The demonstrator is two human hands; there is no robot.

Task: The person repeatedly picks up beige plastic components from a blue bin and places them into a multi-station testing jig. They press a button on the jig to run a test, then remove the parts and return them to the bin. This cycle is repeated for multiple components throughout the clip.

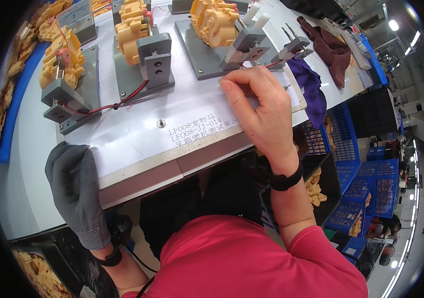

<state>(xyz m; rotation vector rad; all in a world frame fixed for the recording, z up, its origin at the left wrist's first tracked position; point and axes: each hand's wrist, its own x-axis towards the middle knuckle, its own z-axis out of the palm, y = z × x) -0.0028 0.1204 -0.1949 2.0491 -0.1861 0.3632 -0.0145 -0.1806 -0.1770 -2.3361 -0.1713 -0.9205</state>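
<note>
My bare right hand (266, 107) is raised over the right front of the board, thumb and index finger curled together in a pinch. Anything between the fingertips is hidden. Just beyond it stands a grey test fixture (192, 54) carrying a yellow plastic housing (219, 30), with thin red and black wires by the knuckles. Near the board's left front corner rests my left hand (73, 186) in a grey glove, its fingers curled and their inner side out of sight. A middle fixture (158, 67) and a left fixture (92, 74) hold similar yellow housings.
A small metal stud (161, 122) sticks up from the paper-covered board (132, 171). Purple cloth (311, 92) and brown cloth (334, 54) lie right. A blue tray (10, 134) of yellow parts is at left; blue crates (348, 144) and a dark bin (329, 198) stand lower right.
</note>
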